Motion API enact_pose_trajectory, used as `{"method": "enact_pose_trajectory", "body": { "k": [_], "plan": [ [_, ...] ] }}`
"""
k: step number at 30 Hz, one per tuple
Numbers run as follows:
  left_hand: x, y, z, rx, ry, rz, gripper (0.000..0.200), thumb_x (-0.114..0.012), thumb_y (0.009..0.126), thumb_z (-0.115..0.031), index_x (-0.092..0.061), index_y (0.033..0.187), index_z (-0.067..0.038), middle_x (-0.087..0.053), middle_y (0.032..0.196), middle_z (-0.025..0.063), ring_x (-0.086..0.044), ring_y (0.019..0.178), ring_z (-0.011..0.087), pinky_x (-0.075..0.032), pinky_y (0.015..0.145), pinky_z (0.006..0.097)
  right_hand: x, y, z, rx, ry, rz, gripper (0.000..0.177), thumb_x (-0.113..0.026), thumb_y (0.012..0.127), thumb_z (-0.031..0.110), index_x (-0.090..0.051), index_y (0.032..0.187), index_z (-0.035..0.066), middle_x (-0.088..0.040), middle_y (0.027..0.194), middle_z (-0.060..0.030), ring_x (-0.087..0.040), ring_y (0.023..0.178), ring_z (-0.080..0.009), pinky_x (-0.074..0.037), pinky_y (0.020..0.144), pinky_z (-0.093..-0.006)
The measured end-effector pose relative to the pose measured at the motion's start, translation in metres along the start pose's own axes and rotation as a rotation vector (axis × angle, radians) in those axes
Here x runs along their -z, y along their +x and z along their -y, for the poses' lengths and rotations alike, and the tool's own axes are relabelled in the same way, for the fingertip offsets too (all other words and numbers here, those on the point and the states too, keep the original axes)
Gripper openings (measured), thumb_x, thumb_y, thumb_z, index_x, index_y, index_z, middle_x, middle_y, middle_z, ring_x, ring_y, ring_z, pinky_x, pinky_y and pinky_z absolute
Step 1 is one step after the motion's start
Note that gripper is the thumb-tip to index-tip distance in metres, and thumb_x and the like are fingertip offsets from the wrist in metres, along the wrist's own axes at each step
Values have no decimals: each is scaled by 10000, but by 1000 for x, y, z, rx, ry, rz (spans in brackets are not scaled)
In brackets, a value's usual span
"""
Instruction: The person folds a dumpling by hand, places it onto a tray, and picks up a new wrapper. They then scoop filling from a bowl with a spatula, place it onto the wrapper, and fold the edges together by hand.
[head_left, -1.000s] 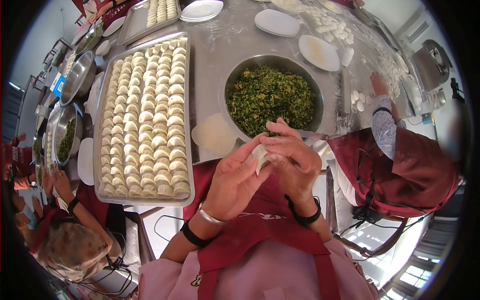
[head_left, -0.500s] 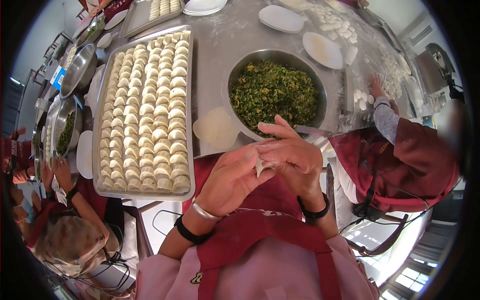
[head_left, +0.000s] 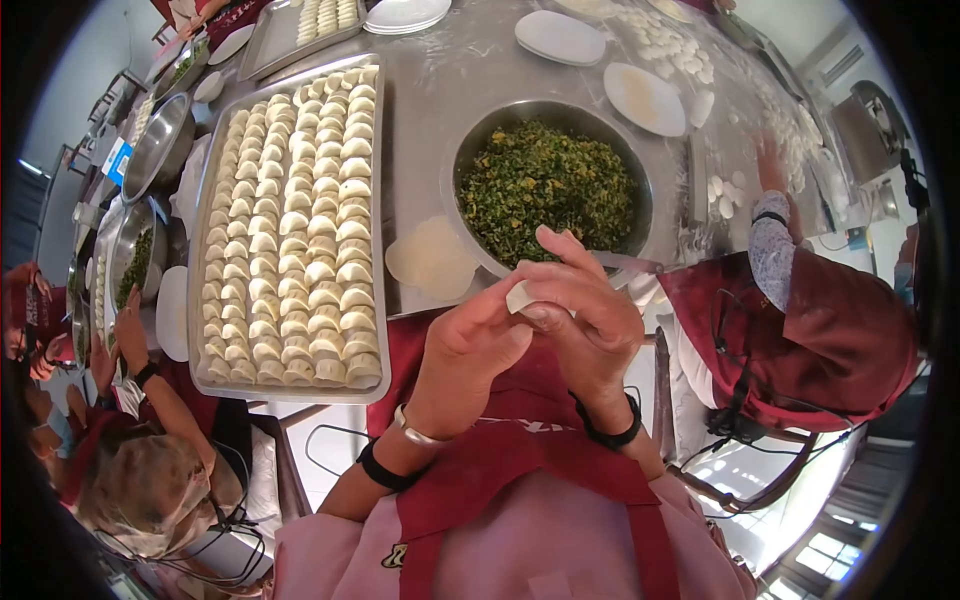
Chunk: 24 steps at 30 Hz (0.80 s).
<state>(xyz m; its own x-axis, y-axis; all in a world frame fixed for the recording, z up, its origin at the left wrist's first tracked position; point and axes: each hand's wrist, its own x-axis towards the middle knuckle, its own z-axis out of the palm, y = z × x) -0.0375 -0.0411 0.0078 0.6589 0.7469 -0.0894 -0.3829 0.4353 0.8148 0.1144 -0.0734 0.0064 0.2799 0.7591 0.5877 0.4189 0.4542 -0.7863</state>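
Observation:
Close together in front of my apron, my left hand (head_left: 470,345) and my right hand (head_left: 585,315) are both closed around one pale dumpling (head_left: 519,297). Only a piece of its dough shows between the fingers; the rest is hidden. Just beyond the hands stands a steel bowl (head_left: 648,205) of chopped green and yellow filling (head_left: 545,185), with a flat handle (head_left: 628,262) at its near rim. Thin round dough wrappers (head_left: 432,258) lie on the table left of the bowl. A metal tray (head_left: 384,200) farther left holds rows of folded dumplings (head_left: 295,220).
White plates (head_left: 560,38) and an oval plate (head_left: 644,98) sit behind the bowl. At right, a co-worker's hand (head_left: 770,165) is over floured dough pieces (head_left: 725,195). Another person (head_left: 160,400) works at left beside a steel bowl (head_left: 135,240). A second tray (head_left: 290,45) stands at the back.
My hands have turned around the dumpling, and its dough now shows higher, near the fingertips. The co-worker's arm at right has shifted, and the person at left has moved a hand toward the bowl.

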Motion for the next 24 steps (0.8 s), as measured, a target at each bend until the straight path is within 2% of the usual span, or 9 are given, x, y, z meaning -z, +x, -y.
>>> {"method": "enact_pose_trajectory", "body": {
  "k": [3,6,9,21,24],
  "plan": [
    [2,1,8,-53,89,-21,496,-533,990,23,-420,1472,38,-581,1369,117,-561,1241,163,-458,1054,306,4,-1,-3,37,-43,40,159,-771,778,19,-722,929,27,-746,1028,-149,-647,1175,-368,-427,1077,-540],
    [-2,1,9,-62,104,-65,469,-542,1001,-3,-445,1457,39,-605,1331,102,-572,1194,133,-474,1010,284,5,-1,-3,49,-71,61,166,-770,778,21,-721,937,25,-745,1036,-146,-647,1175,-369,-429,1077,-544],
    [5,3,11,-10,130,-60,451,-553,1022,-77,-451,1446,38,-613,1310,120,-602,1186,185,-543,981,338,3,2,2,20,-78,64,153,-765,784,20,-719,930,23,-746,1025,-141,-648,1172,-372,-423,1083,-551],
    [4,-2,2,-1,330,-86,378,-583,1005,-74,-547,1364,42,-657,1222,101,-622,1113,149,-547,940,302,5,0,-5,66,-47,148,169,-752,803,30,-717,969,32,-742,1030,-134,-656,1153,-377,-429,1079,-552],
    [-2,0,2,-41,247,-100,357,-558,1007,-43,-562,1352,47,-674,1070,33,-575,895,46,-487,771,210,4,1,0,47,-31,151,164,-753,801,34,-714,961,32,-742,1020,-135,-658,1145,-375,-432,1076,-553]
  ]
}}
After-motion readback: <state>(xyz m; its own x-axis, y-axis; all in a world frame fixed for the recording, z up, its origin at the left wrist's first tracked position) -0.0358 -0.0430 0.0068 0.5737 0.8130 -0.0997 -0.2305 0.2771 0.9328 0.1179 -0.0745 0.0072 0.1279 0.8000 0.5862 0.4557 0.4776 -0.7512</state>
